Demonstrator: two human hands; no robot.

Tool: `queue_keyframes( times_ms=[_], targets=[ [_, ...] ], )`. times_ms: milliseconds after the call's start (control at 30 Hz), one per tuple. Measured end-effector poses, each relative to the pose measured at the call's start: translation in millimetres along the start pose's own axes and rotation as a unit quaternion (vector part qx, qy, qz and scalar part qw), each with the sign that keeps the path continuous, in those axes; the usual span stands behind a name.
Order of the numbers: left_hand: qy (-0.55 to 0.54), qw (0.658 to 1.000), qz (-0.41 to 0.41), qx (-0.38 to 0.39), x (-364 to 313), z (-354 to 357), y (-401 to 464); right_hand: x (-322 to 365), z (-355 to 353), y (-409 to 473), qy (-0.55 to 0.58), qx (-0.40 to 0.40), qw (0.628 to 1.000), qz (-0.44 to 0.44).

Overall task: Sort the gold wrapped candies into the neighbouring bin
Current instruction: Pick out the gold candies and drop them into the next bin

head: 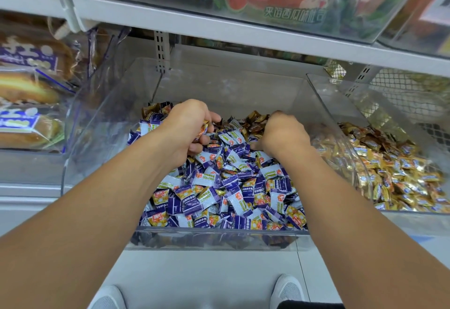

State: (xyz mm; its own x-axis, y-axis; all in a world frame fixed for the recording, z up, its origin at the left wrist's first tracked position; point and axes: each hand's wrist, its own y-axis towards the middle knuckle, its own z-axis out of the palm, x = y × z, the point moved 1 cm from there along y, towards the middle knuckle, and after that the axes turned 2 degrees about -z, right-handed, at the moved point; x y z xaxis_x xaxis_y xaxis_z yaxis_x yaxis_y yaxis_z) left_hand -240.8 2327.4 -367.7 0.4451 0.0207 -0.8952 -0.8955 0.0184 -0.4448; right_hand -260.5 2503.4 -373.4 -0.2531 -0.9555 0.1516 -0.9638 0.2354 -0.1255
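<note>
Head view: both hands work inside the clear middle bin, which holds mostly purple and white candies. The left hand is curled round a small clutch of wrapped candies. The right hand is curled into the heap of gold candies at the back of the bin; whether it has any in its grip cannot be told, since its fingers are hidden. The neighbouring bin to the right already holds gold pieces.

Risks, as a judgement:
- Purple candies lie touching the gold ones, so a full handful may carry strays across.
- Loose wrappers may slip from a full grip as it crosses the wall between the bins.
</note>
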Motion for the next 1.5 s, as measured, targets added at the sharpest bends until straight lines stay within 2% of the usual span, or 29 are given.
queue_keyframes(
  times_ms=[167, 300, 367, 433, 500, 600, 733, 867, 900, 933, 1000, 1033, 1100, 1233, 1400, 1500],
  targets=[
    [-0.003, 1.000, -0.007, 0.002, -0.5, -1.5, -0.8, -1.3, 8.3, 5.4, -0.019, -0.042, 0.999, -0.023],
    [-0.012, 1.000, -0.017, 0.014, 0.3, -1.1, 1.2, -4.9, -18.8, 6.7, 0.077, -0.058, 0.995, -0.036],
    [0.002, 0.999, -0.024, 0.026, 0.3, -0.6, 2.7, -1.7, -41.0, -5.3, 0.243, -0.039, 0.967, -0.067],
    [0.014, 0.999, -0.012, 0.032, 0.4, 0.7, 3.9, 5.4, -47.8, -22.0, 0.411, 0.034, 0.909, -0.065],
    [0.017, 0.999, 0.010, 0.035, 1.3, 3.4, 4.8, 10.2, -38.8, -27.3, 0.464, 0.086, 0.879, -0.061],
    [0.034, 0.998, 0.042, 0.043, 3.8, 3.9, 5.0, 11.4, -26.1, -21.1, 0.481, 0.108, 0.869, -0.040],
    [0.038, 0.998, 0.046, 0.015, 4.2, -1.7, 7.8, 6.8, -21.3, -11.6, 0.468, 0.134, 0.873, -0.031],
    [-0.089, 0.996, -0.001, 0.018, -3.9, -6.9, 3.9, -2.2, -14.5, -5.3, 0.449, 0.167, 0.878, 0.021],
    [-0.120, 0.992, -0.012, 0.026, -5.3, -7.7, 2.1, -2.2, -12.9, -4.9, 0.421, 0.168, 0.891, 0.032],
    [-0.143, 0.989, -0.019, 0.033, -5.9, -8.4, 1.0, -2.4, -11.1, -3.0, 0.358, 0.156, 0.920, 0.032],
    [-0.176, 0.983, -0.030, 0.046, -6.0, -8.8, -0.4, -2.9, -9.3, 2.3, 0.193, 0.089, 0.977, 0.002],
    [-0.191, 0.979, -0.038, 0.053, -5.5, -8.2, -0.3, -3.4, -9.1, 5.8, 0.146, 0.047, 0.988, -0.018],
    [-0.208, 0.975, -0.049, 0.060, -4.8, -7.9, 0.5, -2.2, -10.8, 8.6, 0.120, 0.026, 0.991, -0.050],
    [-0.185, 0.979, -0.061, 0.059, -3.4, -8.1, 1.8, 8.5, 0.2, 6.1, 0.022, 0.054, 0.992, -0.109],
    [-0.147, 0.985, -0.056, 0.072, -2.5, -7.8, 2.5, 5.7, 2.8, 12.1, -0.032, 0.061, 0.994, -0.081],
    [-0.137, 0.987, -0.053, 0.066, -2.2, -6.7, 2.4, 4.2, -2.0, 5.7, -0.041, 0.083, 0.991, -0.097]
  ],
)
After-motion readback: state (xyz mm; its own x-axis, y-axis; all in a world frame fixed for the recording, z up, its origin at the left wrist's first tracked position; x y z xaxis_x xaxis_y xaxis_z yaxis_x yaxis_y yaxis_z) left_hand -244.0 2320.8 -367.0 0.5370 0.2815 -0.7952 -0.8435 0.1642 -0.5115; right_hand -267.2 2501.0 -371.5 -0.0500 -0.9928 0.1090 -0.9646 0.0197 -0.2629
